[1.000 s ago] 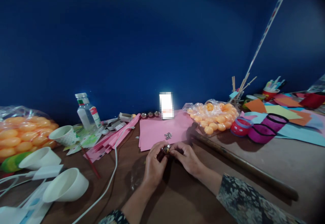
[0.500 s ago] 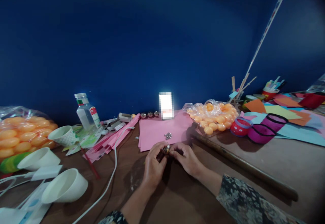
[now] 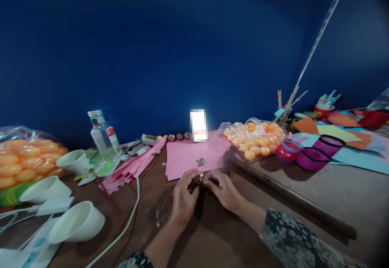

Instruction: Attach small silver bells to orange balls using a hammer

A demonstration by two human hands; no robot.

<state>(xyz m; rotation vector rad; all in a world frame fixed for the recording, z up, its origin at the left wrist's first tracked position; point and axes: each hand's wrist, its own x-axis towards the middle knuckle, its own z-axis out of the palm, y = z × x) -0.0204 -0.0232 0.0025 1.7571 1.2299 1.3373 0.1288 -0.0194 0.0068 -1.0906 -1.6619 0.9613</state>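
Between my two hands, just in front of the pink paper sheets [image 3: 179, 160], is a small shiny metallic-looking ball [image 3: 199, 179]. My left hand [image 3: 184, 197] curls its fingers and thumb around the ball's left side. From the right, my right hand [image 3: 224, 190] pinches at the ball with thumb and forefinger; whether a smaller piece is between those fingertips is too small to tell. A little heap of silvery bits [image 3: 201, 162] lies on the pink paper beyond my fingers. Several similar shiny balls [image 3: 179, 136] stand in a row at the back.
A bright phone-like screen [image 3: 199, 125] stands behind the paper. Right are a bag of orange balls [image 3: 258, 138], a long wooden stick [image 3: 298, 197] and purple cuffs [image 3: 313, 159]. Left are white cups [image 3: 77, 222], a white cable [image 3: 133, 215], a clear bottle [image 3: 101, 136] and another orange-ball bag [image 3: 28, 158].
The view has shifted very slightly. Both hands stay around the ball in nearly the same pose.
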